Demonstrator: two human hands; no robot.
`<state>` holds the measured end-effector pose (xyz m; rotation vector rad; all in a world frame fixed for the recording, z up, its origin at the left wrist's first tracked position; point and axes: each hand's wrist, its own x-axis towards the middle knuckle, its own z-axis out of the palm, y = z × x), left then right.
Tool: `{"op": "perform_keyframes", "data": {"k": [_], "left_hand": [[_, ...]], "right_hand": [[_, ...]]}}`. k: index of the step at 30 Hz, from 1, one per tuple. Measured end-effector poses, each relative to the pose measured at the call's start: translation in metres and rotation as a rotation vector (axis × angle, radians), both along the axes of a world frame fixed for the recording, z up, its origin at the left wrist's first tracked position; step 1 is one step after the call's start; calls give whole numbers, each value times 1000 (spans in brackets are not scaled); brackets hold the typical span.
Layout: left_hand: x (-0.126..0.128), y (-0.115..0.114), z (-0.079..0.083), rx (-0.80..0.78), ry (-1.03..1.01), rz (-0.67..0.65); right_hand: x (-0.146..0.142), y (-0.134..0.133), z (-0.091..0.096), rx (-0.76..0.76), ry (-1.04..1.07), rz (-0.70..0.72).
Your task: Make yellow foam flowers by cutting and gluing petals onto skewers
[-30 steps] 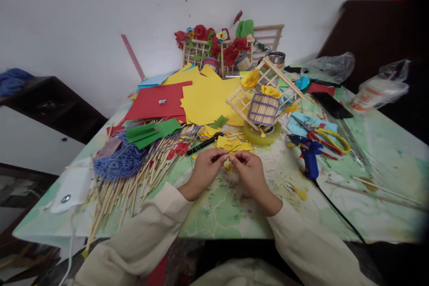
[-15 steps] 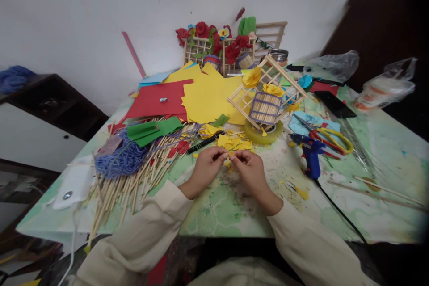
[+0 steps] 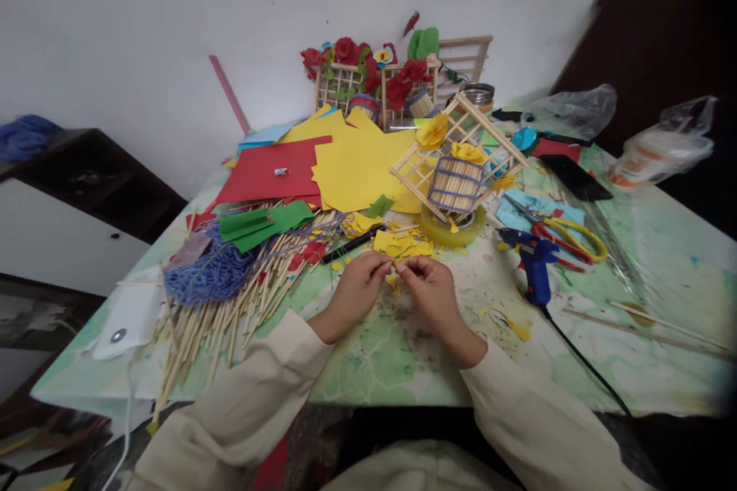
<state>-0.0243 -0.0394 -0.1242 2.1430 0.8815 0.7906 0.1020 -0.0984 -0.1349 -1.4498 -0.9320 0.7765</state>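
Observation:
My left hand point(image 3: 355, 288) and my right hand point(image 3: 431, 290) meet fingertip to fingertip over the green table point(image 3: 391, 360). Both are pinched on a small yellow paper piece point(image 3: 394, 281) held between them. Just beyond the fingers lies a heap of yellow paper scraps point(image 3: 401, 246). A roll of yellow tape point(image 3: 451, 229) sits behind that, with a tilted wooden lattice frame point(image 3: 457, 153) holding yellow paper flowers resting on it.
Wooden sticks point(image 3: 230, 307) and blue yarn point(image 3: 207, 276) spread to the left. Red, yellow and green paper sheets point(image 3: 345, 165) lie behind. A blue glue gun point(image 3: 533, 265) with its cord and scissors point(image 3: 561, 234) lie to the right. Flower-covered frames point(image 3: 374, 84) lean on the wall.
Both hands stay pinched together at the same spot; the fingers shift slightly on the yellow piece. The view moved a little.

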Motion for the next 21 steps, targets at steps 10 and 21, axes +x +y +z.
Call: {"op": "perform_keyframes", "data": {"k": [10,21], "left_hand": [[0,-1,3,-86,-23,76],[-1,-4,4,-55,-110,105]], "right_hand": [[0,-1,2,2,-16,-8],[0,0,2,-1,-1,-14]]}}
